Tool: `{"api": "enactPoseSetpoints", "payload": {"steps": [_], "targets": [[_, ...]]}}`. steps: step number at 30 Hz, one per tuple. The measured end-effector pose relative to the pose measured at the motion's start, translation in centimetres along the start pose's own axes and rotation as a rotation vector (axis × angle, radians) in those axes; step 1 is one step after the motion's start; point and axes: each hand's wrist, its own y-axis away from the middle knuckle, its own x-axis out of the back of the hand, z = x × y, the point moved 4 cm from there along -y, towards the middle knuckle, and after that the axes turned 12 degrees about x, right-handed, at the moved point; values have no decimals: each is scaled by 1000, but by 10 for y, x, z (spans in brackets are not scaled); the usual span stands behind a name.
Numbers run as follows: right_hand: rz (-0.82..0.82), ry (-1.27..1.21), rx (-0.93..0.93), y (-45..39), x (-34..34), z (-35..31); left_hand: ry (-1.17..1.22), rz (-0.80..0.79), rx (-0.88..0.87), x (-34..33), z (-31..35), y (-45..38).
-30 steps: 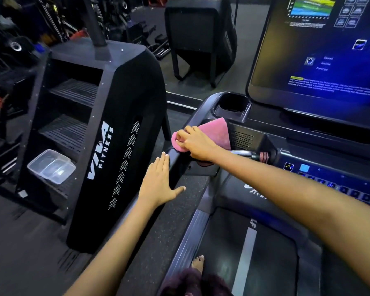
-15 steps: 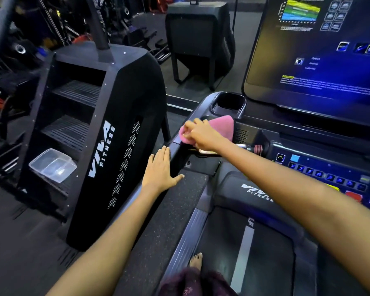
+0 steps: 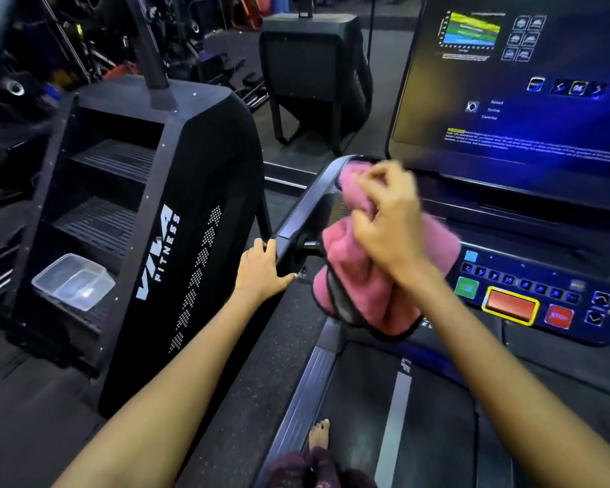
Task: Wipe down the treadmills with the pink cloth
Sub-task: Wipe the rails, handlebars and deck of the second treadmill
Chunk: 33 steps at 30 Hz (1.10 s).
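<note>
I stand on a black treadmill [image 3: 377,427] with a lit blue screen [image 3: 529,100] and a button console [image 3: 529,294]. My right hand [image 3: 388,227] grips the pink cloth [image 3: 356,276], lifted off the console's left corner; the cloth hangs loose and unfolded below my fingers, its black-edged hem drooping. The hand is blurred. My left hand [image 3: 261,269] rests flat with straight fingers on the treadmill's left handrail [image 3: 303,209], thumb spread toward the deck.
A black stair-climber machine [image 3: 177,220] stands close on the left, with a clear plastic container [image 3: 73,281] on its lowest step. Another machine [image 3: 314,75] sits behind. My bare foot [image 3: 319,434] is on the treadmill's left side rail. Gym gear fills the far left.
My right hand lifted the cloth off the console's left corner, up and toward me, and the cloth unfolded to hang loose. My left hand stayed on the handrail.
</note>
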Motion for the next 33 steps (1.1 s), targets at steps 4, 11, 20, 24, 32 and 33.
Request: {"api": "enactPoseSetpoints", "payload": {"steps": [4, 11, 20, 24, 32, 33], "targets": [[-469, 95, -172, 60, -92, 29, 105, 22, 48, 3, 0, -5], [-773, 377, -143, 63, -182, 14, 221, 43, 45, -4, -5, -18], [-925, 570, 89, 94, -194, 23, 221, 23, 74, -7, -9, -18], [-892, 541, 66, 84, -198, 14, 211, 17, 87, -7, -10, -19], [-699, 510, -55, 79, -139, 43, 177, 28, 86, -6, -7, -17], [-708, 525, -75, 79, -134, 46, 170, 41, 80, -6, -7, -17]]}}
